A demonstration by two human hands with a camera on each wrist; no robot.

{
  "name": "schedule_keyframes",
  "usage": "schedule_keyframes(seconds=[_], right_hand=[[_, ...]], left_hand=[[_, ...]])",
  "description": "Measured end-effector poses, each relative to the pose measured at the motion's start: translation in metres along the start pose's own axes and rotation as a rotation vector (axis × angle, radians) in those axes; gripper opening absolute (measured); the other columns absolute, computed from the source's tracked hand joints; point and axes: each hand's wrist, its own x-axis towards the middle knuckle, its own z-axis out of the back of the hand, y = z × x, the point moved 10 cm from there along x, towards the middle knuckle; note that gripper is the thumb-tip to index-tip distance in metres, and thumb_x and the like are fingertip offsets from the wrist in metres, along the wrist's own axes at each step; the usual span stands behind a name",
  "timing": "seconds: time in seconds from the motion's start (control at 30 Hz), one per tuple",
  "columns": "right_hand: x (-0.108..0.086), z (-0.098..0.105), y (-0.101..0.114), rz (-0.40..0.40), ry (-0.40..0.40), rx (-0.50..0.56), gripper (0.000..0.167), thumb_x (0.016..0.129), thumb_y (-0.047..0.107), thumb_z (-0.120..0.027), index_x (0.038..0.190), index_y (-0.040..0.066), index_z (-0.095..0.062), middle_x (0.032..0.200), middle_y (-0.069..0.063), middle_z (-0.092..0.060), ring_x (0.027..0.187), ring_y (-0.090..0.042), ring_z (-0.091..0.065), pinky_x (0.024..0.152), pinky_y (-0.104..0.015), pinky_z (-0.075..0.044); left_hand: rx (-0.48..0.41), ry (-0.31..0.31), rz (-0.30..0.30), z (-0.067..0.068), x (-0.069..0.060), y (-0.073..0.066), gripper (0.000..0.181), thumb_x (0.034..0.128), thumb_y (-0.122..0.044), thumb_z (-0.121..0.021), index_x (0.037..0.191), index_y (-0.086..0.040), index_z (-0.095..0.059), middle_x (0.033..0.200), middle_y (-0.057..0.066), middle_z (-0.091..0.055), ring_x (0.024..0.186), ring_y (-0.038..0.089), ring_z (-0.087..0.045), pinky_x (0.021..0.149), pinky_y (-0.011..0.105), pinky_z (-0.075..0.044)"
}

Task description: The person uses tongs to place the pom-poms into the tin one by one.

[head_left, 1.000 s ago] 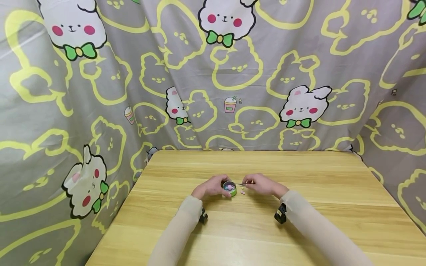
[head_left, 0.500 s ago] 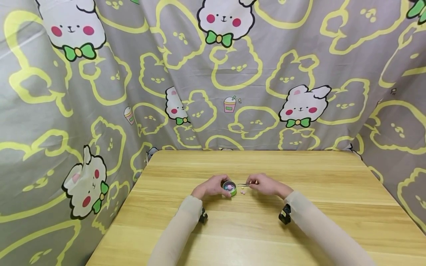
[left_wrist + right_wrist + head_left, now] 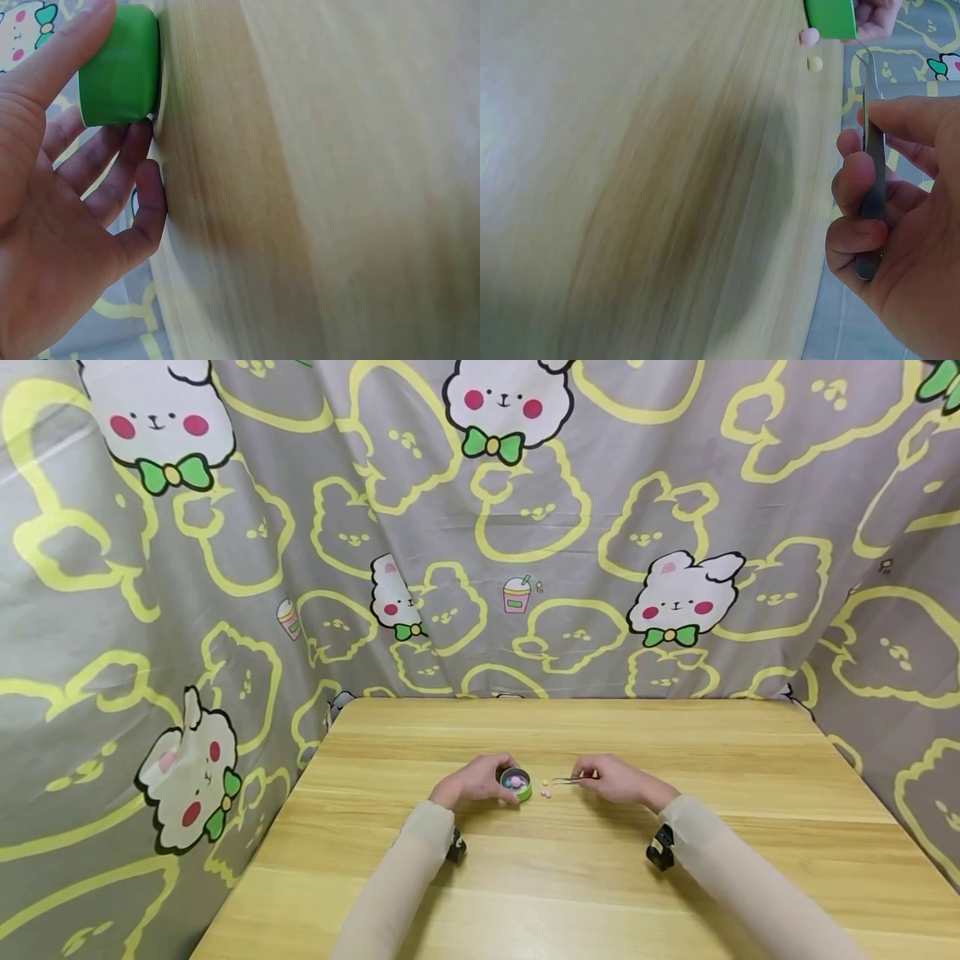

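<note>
A small round green tin (image 3: 525,794) stands on the table, with pink and blue pieces inside. My left hand (image 3: 482,778) holds it from the left, thumb on the near side; the left wrist view shows the tin's smooth green wall (image 3: 124,71). To the right, my right hand (image 3: 613,779) grips metal tweezers (image 3: 874,176) whose bent tips point left. No piece can be made out between the tips. Between tin and tweezers lie a yellow ball (image 3: 815,64) and pink balls (image 3: 545,793) on the tabletop.
The wooden table (image 3: 525,893) extends around both hands. A grey curtain (image 3: 465,527) with yellow outlines and white bunny faces hangs behind it and along both sides. Black wrist cameras (image 3: 661,848) sit below each wrist.
My right hand has drawn away to the right with the tweezers, their tips leaving the tin's rim for a spot right of the loose balls. The left hand and tin stay put.
</note>
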Motion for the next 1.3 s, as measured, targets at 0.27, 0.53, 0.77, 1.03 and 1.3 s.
schedule_keyframes(seconds=[0.27,0.53,0.77,1.03,1.3], right_hand=[[-0.004,-0.001,-0.003,-0.017,0.004,-0.014,0.012,0.093,0.006,-0.057,0.097,0.011,-0.066,0.090,-0.005,-0.064,0.077,-0.012,-0.054,0.065,-0.029,-0.045],[-0.003,-0.002,-0.002,-0.013,0.016,-0.039,0.012,0.092,0.004,-0.057,0.097,0.011,-0.066,0.089,-0.004,-0.064,0.077,-0.012,-0.054,0.064,-0.029,-0.045],[-0.001,-0.010,-0.004,-0.032,0.035,-0.030,0.011,0.092,0.006,-0.057,0.097,0.011,-0.066,0.089,-0.003,-0.064,0.073,-0.011,-0.053,0.062,-0.027,-0.044],[0.004,-0.016,0.003,0.019,0.043,-0.065,0.009,0.091,0.006,-0.058,0.095,0.010,-0.066,0.087,-0.002,-0.064,0.071,-0.011,-0.052,0.062,-0.027,-0.043],[0.006,-0.019,0.004,0.024,0.043,-0.101,0.008,0.090,0.006,-0.059,0.094,0.011,-0.065,0.083,0.004,-0.062,0.071,-0.008,-0.052,0.064,-0.028,-0.043]], left_hand=[[-0.046,-0.007,0.033,0.001,-0.003,-0.002,0.044,0.0726,-0.022,-0.083,0.108,-0.014,-0.059,0.099,-0.005,-0.061,0.091,0.012,-0.056,0.083,0.029,-0.044],[-0.046,-0.011,0.049,0.003,-0.005,-0.004,0.044,0.0724,-0.022,-0.084,0.108,-0.014,-0.059,0.099,-0.006,-0.061,0.092,0.012,-0.056,0.083,0.029,-0.044],[-0.027,-0.012,0.052,0.002,-0.003,-0.001,0.045,0.0725,-0.024,-0.084,0.109,-0.017,-0.058,0.100,-0.007,-0.060,0.092,0.010,-0.056,0.083,0.029,-0.044],[-0.029,-0.009,0.050,0.001,-0.001,0.001,0.045,0.0721,-0.025,-0.084,0.109,-0.017,-0.058,0.100,-0.007,-0.061,0.092,0.010,-0.056,0.083,0.028,-0.044],[-0.019,-0.006,0.046,0.000,0.000,0.003,0.045,0.0717,-0.026,-0.084,0.108,-0.018,-0.058,0.099,-0.007,-0.061,0.092,0.011,-0.056,0.083,0.028,-0.044]])
